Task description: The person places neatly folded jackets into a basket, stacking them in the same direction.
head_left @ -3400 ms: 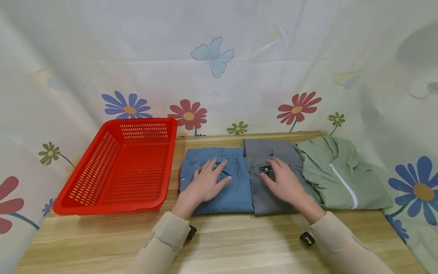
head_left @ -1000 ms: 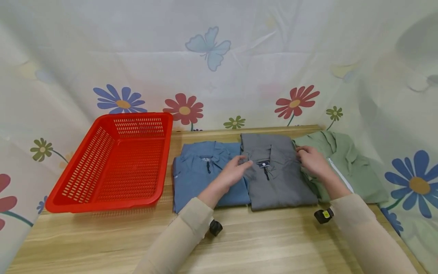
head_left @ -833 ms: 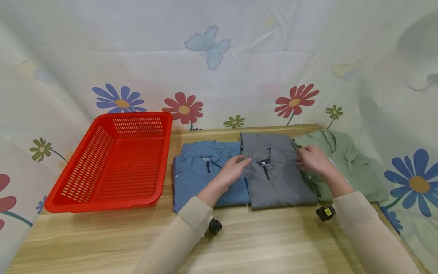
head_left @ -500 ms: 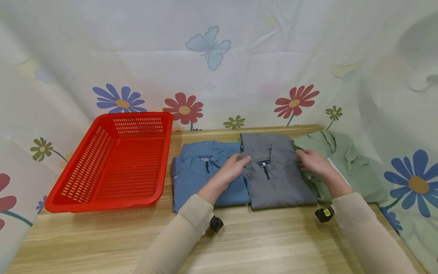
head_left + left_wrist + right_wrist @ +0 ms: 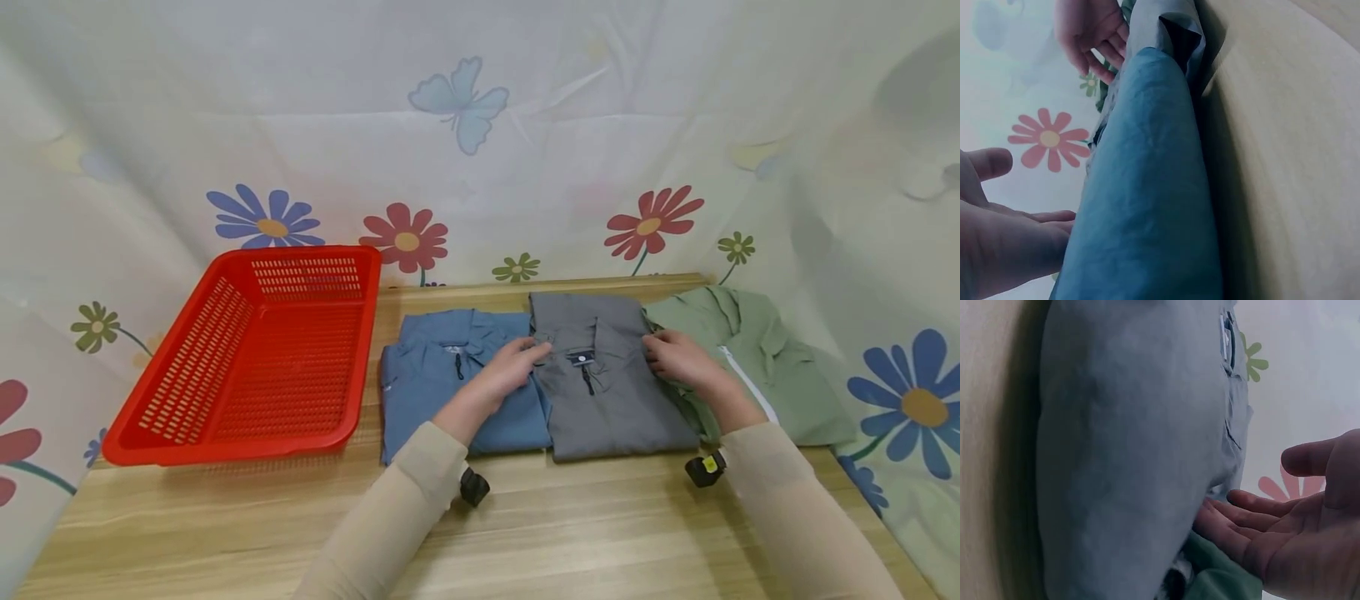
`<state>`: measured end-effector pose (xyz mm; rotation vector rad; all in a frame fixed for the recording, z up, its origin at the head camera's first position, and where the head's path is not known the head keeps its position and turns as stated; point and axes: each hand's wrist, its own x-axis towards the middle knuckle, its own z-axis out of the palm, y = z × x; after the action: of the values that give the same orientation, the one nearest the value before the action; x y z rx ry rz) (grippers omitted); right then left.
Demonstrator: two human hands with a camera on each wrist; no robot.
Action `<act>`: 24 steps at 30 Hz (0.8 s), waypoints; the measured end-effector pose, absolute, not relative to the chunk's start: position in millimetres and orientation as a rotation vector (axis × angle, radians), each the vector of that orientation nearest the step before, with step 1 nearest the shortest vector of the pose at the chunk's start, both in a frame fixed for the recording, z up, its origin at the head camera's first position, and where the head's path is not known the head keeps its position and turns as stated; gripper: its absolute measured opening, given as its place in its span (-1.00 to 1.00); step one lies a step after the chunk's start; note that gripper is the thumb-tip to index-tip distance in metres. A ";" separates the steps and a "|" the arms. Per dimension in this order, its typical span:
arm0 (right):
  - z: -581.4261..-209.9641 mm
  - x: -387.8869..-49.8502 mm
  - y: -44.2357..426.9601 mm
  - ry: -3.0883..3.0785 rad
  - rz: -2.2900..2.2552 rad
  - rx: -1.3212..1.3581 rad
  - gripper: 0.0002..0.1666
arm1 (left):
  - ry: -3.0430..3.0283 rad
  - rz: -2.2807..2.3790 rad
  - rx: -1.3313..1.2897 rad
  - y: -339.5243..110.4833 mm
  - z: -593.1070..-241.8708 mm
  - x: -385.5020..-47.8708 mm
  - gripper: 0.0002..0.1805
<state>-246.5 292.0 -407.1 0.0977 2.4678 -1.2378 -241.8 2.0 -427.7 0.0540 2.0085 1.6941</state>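
Note:
Three folded shirts lie side by side: a blue one, a grey one with a short dark zipper pull, and a green one with a white zipper. My left hand is at the grey shirt's left edge, over the seam with the blue shirt. At the grey shirt's right edge, beside the green shirt, is my right hand. In the right wrist view its fingers are extended against the grey side, thumb apart. The left wrist view shows the left thumb spread; the left fingertips are partly hidden behind the blue shirt.
A red plastic basket with slotted walls stands to the left of the shirts. Everything sits on a wooden table. A flower-printed cloth hangs behind and at both sides.
Earlier, my hands lay on top of the blue and grey shirts. Both have since moved right, to either side of the grey shirt. Over the last half second the right hand shifts slightly left.

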 end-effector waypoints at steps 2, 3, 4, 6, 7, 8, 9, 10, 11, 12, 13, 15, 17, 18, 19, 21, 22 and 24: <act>-409.4 -247.4 288.8 2.534 -1.166 0.082 -0.25 | 1.983 1.694 0.060 1.8 -426.5 -244.4 -0.28; -410.7 -247.5 287.1 2.578 -1.119 0.070 -0.26 | 1.972 1.693 0.065 1.8 -425.9 -245.6 -0.28; -412.3 -247.5 285.5 2.620 -1.075 0.059 -0.27 | 1.962 1.692 0.066 1.8 -425.7 -246.7 -0.28; -415.5 -247.5 282.0 2.701 -1.003 0.035 -0.31 | 1.939 1.692 0.071 1.6 -425.8 -248.7 -0.29; -417.1 -247.2 280.1 2.732 -0.980 0.020 -0.33 | 1.931 1.690 0.071 1.4 -426.4 -249.3 -0.29; -418.4 -246.7 278.2 2.760 -0.952 0.001 -0.35 | 1.926 1.687 0.071 1.1 -426.9 -249.6 -0.29; -419.9 -246.3 276.5 2.776 -0.939 -0.018 -0.36 | 1.921 1.687 0.070 0.9 -427.8 -249.9 -0.29; -420.8 -245.8 274.4 2.789 -0.928 -0.035 -0.37 | 1.914 1.690 0.067 0.4 -428.5 -250.1 -0.30; -421.4 -245.2 272.2 2.802 -0.915 -0.048 -0.37 | 1.905 1.697 0.067 0.0 -429.2 -250.2 -0.30; -421.8 -244.2 270.1 2.811 -0.897 -0.060 -0.37 | 1.896 1.706 0.068 -0.3 -429.9 -250.4 -0.31; -422.5 -243.6 268.4 2.818 -0.877 -0.066 -0.36 | 1.887 1.718 0.071 -0.6 -430.3 -250.6 -0.31; -423.4 -242.3 265.4 2.825 -0.847 -0.078 -0.33 | 1.867 1.749 0.079 -0.6 -431.1 -251.2 -0.33; -424.4 -241.2 262.8 2.839 -0.814 -0.085 -0.31 | 1.849 1.780 0.081 -0.5 -432.1 -251.7 -0.34; -424.9 -240.5 261.8 2.844 -0.801 -0.089 -0.30 | 1.841 1.794 0.081 -0.4 -432.5 -251.8 -0.34; -425.5 -240.1 261.8 2.853 -0.791 -0.087 -0.28 | 1.841 1.802 0.080 0.3 -432.6 -252.3 -0.34; -425.9 -239.3 261.3 2.868 -0.791 -0.083 -0.27 | 1.841 1.814 0.076 1.9 -433.5 -253.5 -0.34; -426.0 -239.3 261.4 2.877 -0.793 -0.078 -0.27 | 1.844 1.817 0.072 2.6 -433.4 -253.9 -0.34; -425.1 -239.0 261.5 2.888 -0.794 -0.077 -0.26 | 1.854 1.813 0.070 4.2 -432.9 -255.3 -0.34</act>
<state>-239.0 261.5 -425.1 -0.0770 2.8878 -0.7943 -255.3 4.2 -432.9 0.0703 1.8543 1.8134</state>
